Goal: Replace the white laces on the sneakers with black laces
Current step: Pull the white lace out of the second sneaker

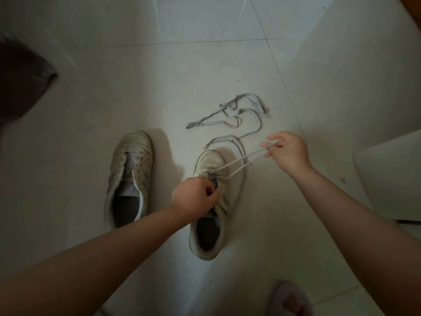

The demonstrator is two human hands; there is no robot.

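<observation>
Pale tile floor (227,65) carried everything I could see, and nearest to me, at the bottom edge, a slipper (289,299) poked into view. Just beyond it sat the right sneaker (211,215), heel toward me, with my left hand (193,197) curled down over its tongue, gripping the shoe to steady it; exactly what the fingertips pinched I could not tell. A white lace (241,161) ran taut from the eyelets near the toe out to my right hand (287,151), which pinched the two strands between thumb and fingers and held them raised, off to the right of the shoe. By my reckoning that lace hung on only at the lowest eyelets, with the rest trailing loose round the toe. Beside it to the left stood the left sneaker (129,174), already stripped, its eyelets bare and its tongue open. Farther out a loose lace (232,110) lay tangled on the tiles, presumably the one from that shoe. So I judged the removal to be nearly done on both shoes, while the threading had not begun: no black laces showed anywhere in my view. A dark cloth (20,80) sat at the far left edge.
</observation>
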